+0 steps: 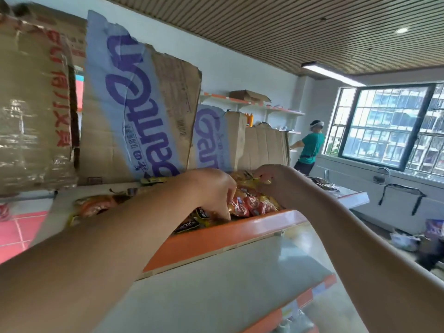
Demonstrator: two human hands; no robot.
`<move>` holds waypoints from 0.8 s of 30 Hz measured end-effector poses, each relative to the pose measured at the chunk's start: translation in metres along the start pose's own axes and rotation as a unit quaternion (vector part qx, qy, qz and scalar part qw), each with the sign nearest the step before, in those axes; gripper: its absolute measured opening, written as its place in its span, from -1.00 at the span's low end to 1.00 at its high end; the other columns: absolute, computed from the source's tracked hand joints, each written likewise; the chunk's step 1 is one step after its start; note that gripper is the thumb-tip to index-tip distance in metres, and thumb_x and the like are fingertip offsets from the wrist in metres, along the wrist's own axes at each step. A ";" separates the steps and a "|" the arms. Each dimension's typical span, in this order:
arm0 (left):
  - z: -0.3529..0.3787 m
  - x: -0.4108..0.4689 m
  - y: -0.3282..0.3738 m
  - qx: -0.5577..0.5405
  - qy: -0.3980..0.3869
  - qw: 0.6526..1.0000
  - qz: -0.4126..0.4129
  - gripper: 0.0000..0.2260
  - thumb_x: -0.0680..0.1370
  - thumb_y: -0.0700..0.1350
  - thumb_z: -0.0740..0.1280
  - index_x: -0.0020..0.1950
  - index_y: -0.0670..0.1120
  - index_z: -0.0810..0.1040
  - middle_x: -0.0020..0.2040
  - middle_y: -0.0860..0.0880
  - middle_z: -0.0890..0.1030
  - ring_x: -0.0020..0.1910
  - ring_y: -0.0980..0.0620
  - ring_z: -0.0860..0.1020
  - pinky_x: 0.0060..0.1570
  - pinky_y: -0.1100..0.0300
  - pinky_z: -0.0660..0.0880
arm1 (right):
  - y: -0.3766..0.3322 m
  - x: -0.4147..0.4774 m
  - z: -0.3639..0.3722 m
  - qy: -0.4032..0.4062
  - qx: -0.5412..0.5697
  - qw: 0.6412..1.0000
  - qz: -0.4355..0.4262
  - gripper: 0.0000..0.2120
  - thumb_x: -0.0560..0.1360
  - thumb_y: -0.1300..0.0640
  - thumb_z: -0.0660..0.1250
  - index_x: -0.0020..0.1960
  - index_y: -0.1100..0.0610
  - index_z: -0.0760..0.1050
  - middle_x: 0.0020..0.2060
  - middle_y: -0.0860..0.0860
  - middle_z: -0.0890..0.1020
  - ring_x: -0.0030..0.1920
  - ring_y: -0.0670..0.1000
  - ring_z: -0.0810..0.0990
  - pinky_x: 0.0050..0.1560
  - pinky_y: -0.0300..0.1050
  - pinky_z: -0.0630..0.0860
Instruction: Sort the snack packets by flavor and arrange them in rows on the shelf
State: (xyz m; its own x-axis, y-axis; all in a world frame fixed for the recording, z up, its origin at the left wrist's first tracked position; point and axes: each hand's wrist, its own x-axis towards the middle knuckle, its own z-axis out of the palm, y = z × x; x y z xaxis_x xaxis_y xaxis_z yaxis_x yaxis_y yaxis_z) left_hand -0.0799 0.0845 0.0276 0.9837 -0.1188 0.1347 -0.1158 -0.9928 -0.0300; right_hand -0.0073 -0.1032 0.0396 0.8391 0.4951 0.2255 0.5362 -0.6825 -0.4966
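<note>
Both my arms reach up to the top shelf (216, 239), which has an orange front lip. My left hand (211, 191) curls its fingers down into a heap of snack packets, touching red packets (249, 207) and dark packets (199, 217) near the lip. My right hand (271, 179) pinches a yellow packet (252, 182) at the back of the heap. An orange packet (96, 205) lies further left on the same shelf. Whether my left hand holds a packet is hidden by its fingers.
Flattened cardboard sheets (134, 104) with blue print stand along the back of the shelf. Lower white shelves (240, 284) sit below. Another person in a teal shirt (310, 145) stands at wall shelves by the window. Bags (406, 239) lie on the floor at right.
</note>
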 end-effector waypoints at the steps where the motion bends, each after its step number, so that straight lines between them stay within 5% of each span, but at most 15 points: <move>1: 0.000 0.002 0.001 0.005 0.003 1.000 0.007 -0.70 0.40 0.17 0.58 0.03 0.16 0.57 0.02 0.17 0.58 -0.05 0.14 0.55 -0.15 0.17 0.52 | -0.005 0.008 0.004 -0.005 -0.017 1.000 -0.011 -0.71 0.58 0.27 0.37 0.30 0.20 0.54 0.13 0.03 0.62 -0.11 -0.18 0.65 -0.04 -0.38 0.59; 2: 0.000 0.003 0.001 0.009 0.002 1.000 0.014 -0.70 0.40 0.15 0.58 0.01 0.16 0.56 -0.01 0.18 0.58 -0.08 0.16 0.54 -0.19 0.18 0.49 | -0.008 0.020 0.009 -0.009 -0.028 0.999 -0.028 -0.71 0.57 0.33 0.37 0.28 0.24 0.54 0.11 0.04 0.62 -0.10 -0.15 0.64 -0.10 -0.39 0.57; 5: -0.004 -0.002 -0.001 -0.007 -0.004 1.000 0.017 -0.69 0.40 0.14 0.57 0.05 0.18 0.56 -0.04 0.19 0.57 -0.11 0.18 0.53 -0.21 0.20 0.48 | -0.027 0.037 0.020 -0.058 -0.094 0.990 -0.092 -0.76 0.59 0.31 0.31 0.25 0.25 0.54 0.16 0.09 0.58 0.18 0.13 0.60 0.14 -0.09 0.60; 7: -0.008 -0.010 -0.008 -0.030 -0.001 1.000 0.006 -0.66 0.40 0.16 0.57 0.11 0.18 0.57 -0.02 0.19 0.58 -0.10 0.17 0.55 -0.17 0.18 0.54 | -0.035 0.047 0.026 -0.065 -0.149 0.971 -0.174 -0.84 0.59 0.34 0.27 0.15 0.28 0.51 0.16 0.13 0.54 0.25 0.16 0.55 0.34 -0.08 0.47; 9: -0.015 -0.019 -0.019 -0.031 -0.001 0.999 -0.016 -0.58 0.38 0.18 0.58 0.17 0.16 0.56 0.00 0.19 0.58 -0.10 0.16 0.56 -0.15 0.15 0.57 | -0.034 0.059 0.033 -0.105 -0.174 0.956 -0.212 -0.84 0.56 0.29 0.37 0.13 0.28 0.57 0.15 0.14 0.59 0.21 0.15 0.56 0.28 -0.08 0.46; 14: -0.029 -0.041 -0.048 -0.032 -0.021 0.995 -0.088 -0.59 0.35 0.23 0.58 0.11 0.27 0.52 0.01 0.21 0.57 -0.06 0.17 0.56 -0.08 0.05 0.61 | -0.034 0.073 0.034 -0.168 -0.213 0.947 -0.171 -0.64 0.41 -0.08 0.56 0.16 -0.06 0.58 0.15 -0.15 0.57 0.11 -0.05 0.54 -0.03 -0.21 0.45; 20: -0.027 -0.046 -0.061 -0.058 -0.009 0.985 -0.162 -0.60 0.32 0.26 0.58 0.08 0.30 0.54 0.02 0.25 0.59 -0.04 0.22 0.58 -0.08 0.09 0.62 | -0.026 0.091 0.038 -0.177 -0.227 0.930 -0.230 -0.62 0.37 -0.10 0.58 0.03 -0.19 0.43 0.03 -0.17 0.52 0.03 -0.05 0.53 -0.15 -0.19 0.45; 24: -0.019 -0.033 -0.058 -0.077 0.046 0.972 -0.217 -0.63 0.35 0.27 0.57 0.06 0.29 0.53 0.02 0.26 0.57 -0.05 0.22 0.55 -0.18 0.18 0.51 | -0.020 0.112 0.031 -0.123 -0.186 0.934 -0.279 -0.68 0.43 -0.12 0.52 0.10 -0.11 0.50 0.06 -0.15 0.52 0.06 -0.05 0.52 -0.14 -0.24 0.39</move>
State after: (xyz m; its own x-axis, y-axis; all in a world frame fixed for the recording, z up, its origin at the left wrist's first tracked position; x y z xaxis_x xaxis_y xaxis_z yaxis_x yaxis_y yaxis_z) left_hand -0.1088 0.1455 0.0440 0.9285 0.3188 0.1903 0.2817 -0.9388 0.1982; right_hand 0.0735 -0.0171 0.0485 0.3968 0.9071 0.1400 0.9173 -0.3976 -0.0239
